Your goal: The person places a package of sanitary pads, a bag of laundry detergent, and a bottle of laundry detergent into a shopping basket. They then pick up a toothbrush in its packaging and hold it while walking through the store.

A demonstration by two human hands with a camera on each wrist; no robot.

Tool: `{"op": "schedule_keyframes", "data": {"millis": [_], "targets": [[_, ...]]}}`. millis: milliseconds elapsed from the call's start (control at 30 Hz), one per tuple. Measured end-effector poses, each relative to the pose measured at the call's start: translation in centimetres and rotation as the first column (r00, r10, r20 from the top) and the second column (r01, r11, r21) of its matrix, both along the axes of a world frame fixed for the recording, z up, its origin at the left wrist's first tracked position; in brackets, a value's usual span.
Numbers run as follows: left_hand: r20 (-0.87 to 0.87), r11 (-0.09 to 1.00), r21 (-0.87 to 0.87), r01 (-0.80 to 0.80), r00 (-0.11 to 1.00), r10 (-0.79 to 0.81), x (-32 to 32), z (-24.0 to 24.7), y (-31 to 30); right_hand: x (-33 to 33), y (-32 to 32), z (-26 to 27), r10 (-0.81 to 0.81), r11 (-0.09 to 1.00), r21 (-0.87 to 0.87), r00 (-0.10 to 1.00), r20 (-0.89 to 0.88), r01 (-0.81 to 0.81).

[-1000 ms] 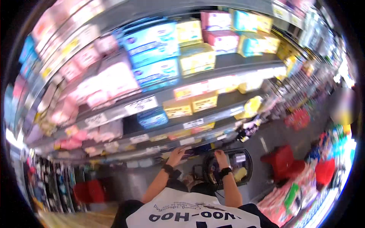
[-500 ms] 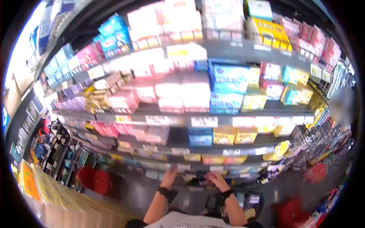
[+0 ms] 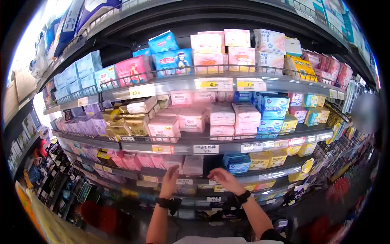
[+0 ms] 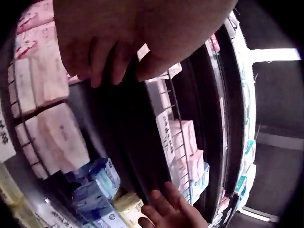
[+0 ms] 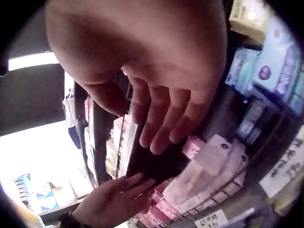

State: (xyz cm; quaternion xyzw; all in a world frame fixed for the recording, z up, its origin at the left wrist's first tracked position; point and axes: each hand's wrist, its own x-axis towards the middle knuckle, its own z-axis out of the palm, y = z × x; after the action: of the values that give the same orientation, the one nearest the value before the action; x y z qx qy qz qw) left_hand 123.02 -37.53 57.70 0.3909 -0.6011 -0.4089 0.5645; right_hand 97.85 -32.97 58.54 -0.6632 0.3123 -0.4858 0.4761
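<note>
Both hands are raised before a lower shelf of packs. The left hand is in front of pink packs with its fingers upward, holding nothing. To its right the right hand has loosely bent fingers and holds nothing; blue packs sit just beyond it. In the left wrist view the left hand hangs over a dark gap beside pale pink packs. In the right wrist view the right hand shows relaxed fingers above pale packs. Neither hand visibly touches a pack.
Higher shelves hold pink packs, a blue pack and yellow packs behind wire rails. A red object is on the floor at lower left. Wrapped goods stand at the lower left edge.
The view has swung left and upward, showing more upper shelves. Both hands have risen from low near the basket to the front of the lower shelf.
</note>
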Motion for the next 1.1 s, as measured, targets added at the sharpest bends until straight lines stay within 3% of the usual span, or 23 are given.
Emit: {"op": "schedule_keyframes", "data": {"millis": [267,333,400,467,500,600,633,700,833,933,967,1000,1067,1100], "targets": [[-0.119,0.972,-0.082,0.221,0.966,-0.230,7.1,9.2,0.1,9.4,-3.1,9.6,-0.083,0.957,-0.287,0.986,-0.144,0.039],[-0.059,0.973,-0.114,0.199,0.977,-0.206,9.2,11.9,0.0,11.7,-4.8,11.5,-0.004,0.929,-0.367,0.993,-0.117,-0.040],[0.004,0.955,-0.261,0.143,0.989,-0.147,11.1,13.7,-0.6,14.0,-5.8,14.2,-0.108,0.870,-0.494,0.976,-0.190,0.000],[0.041,0.950,-0.300,0.084,0.996,-0.075,13.2,15.3,-2.0,16.5,-5.5,17.1,-0.123,0.884,-0.466,0.980,-0.155,0.037],[0.047,0.918,-0.385,0.099,0.995,-0.087,14.3,15.9,-3.0,17.5,-6.8,17.6,-0.149,0.831,-0.556,0.975,-0.162,0.035],[0.026,0.906,-0.424,0.018,1.000,-0.008,16.8,18.9,-4.0,20.3,-8.6,20.0,-0.105,0.757,-0.653,0.983,-0.154,-0.022],[0.018,0.905,-0.425,0.008,1.000,-0.001,17.6,19.7,-4.5,21.1,-8.7,20.9,-0.126,0.780,-0.625,0.975,-0.181,-0.015],[0.070,0.840,-0.539,-0.066,0.990,0.123,19.3,21.3,-5.4,23.3,-9.2,22.6,-0.155,0.745,-0.666,0.968,-0.197,-0.016],[-0.018,0.789,-0.581,-0.201,0.972,0.235,22.3,24.8,-7.5,28.1,-11.3,26.6,-0.146,0.683,-0.730,0.974,-0.174,-0.028],[-0.066,0.568,-0.693,-0.445,0.823,0.565,25.3,28.5,-10.2,32.4,-13.7,30.4,-0.079,0.674,-0.739,0.996,-0.039,0.024],[-0.092,0.487,-0.730,-0.480,0.775,0.625,26.2,29.9,-11.4,33.9,-14.6,31.9,-0.151,0.600,-0.796,0.988,-0.014,0.080],[-0.123,0.403,-0.763,-0.505,0.725,0.677,26.9,31.3,-12.6,35.5,-15.4,33.4,-0.132,0.547,-0.829,0.990,0.048,0.113],[-0.136,0.366,-0.760,-0.536,0.683,0.718,27.8,33.8,-14.6,37.7,-17.1,36.3,-0.345,0.406,-0.880,0.933,0.103,0.247],[-0.205,0.331,-0.762,-0.557,0.692,0.693,28.1,34.9,-15.5,38.6,-17.5,37.6,-0.363,0.398,-0.881,0.926,0.105,0.256]]}}
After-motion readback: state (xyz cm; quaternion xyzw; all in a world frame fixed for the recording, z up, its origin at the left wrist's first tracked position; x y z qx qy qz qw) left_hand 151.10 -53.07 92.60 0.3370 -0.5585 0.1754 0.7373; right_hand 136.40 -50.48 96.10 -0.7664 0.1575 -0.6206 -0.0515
